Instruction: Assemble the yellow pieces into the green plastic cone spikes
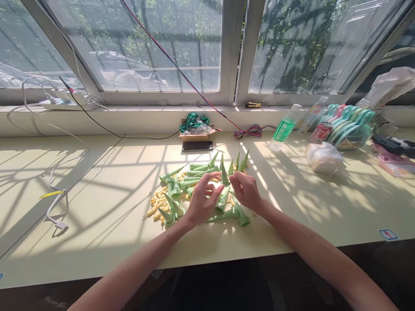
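A pale green pointed plastic cone (224, 173) stands tip up between my hands. The thumb and forefinger of my left hand (205, 198) curl around its left side and hold it. My right hand (245, 189) is closed in a pinch just right of the cone; whatever lies between its fingertips is too small to make out. Beneath and around both hands lies a pile of similar green cones, one lying cone (241, 214) near my right wrist. Small yellow plastic pieces (158, 201) are heaped at the pile's left side and show between the cones.
Behind the pile lie a black phone (197, 146) and a small cardboard box (194, 137) with green material. A bottle (285, 128), a can (320, 132) and a plastic bag (324, 157) stand to the right. A white cable (52, 194) lies on the table (106, 233) at left.
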Tool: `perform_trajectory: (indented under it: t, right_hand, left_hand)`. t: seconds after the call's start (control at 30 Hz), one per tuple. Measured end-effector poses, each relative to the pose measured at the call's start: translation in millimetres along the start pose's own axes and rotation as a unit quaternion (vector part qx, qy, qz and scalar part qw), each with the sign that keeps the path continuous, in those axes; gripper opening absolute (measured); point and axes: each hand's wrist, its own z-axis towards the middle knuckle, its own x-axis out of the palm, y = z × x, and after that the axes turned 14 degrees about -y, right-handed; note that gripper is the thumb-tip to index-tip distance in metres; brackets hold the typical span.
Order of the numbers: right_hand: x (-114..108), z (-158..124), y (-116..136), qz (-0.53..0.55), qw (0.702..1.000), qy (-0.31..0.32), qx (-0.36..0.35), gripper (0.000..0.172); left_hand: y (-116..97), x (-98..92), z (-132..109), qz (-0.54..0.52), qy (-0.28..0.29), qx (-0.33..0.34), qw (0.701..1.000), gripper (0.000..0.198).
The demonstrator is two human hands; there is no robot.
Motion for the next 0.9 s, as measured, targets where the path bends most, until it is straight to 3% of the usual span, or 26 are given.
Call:
perform_trajectory:
  t: [0.1, 0.27, 0.63, 0.9]
  right_hand:
    - [-0.8, 1.4, 1.6, 0.015, 1.0, -0.006, 0.005, 0.036]
    - [-1.4, 1.3, 3.1, 0.055, 0.998, 0.026, -0.019, 0.026]
    - [-4.0, 3.6, 4.7, 0.071, 0.995, 0.058, -0.039, 0.018]
    - [-3.7, 2.0, 2.9, 0.079, 0.992, 0.076, -0.063, 0.014]
  left_hand:
    - [-3.2, 0.2, 1.7, -0.049, -0.013, -0.063, 0.997, 0.025]
    - [-4.3, -2.3, 2.1, -0.082, 0.011, -0.119, 0.989, 0.047]
    - [-7.1, -5.1, 4.6, -0.109, 0.085, -0.17, 0.976, 0.05]
    - [-7.3, -6.5, 6.3, -0.133, 0.089, -0.2, 0.967, 0.055]
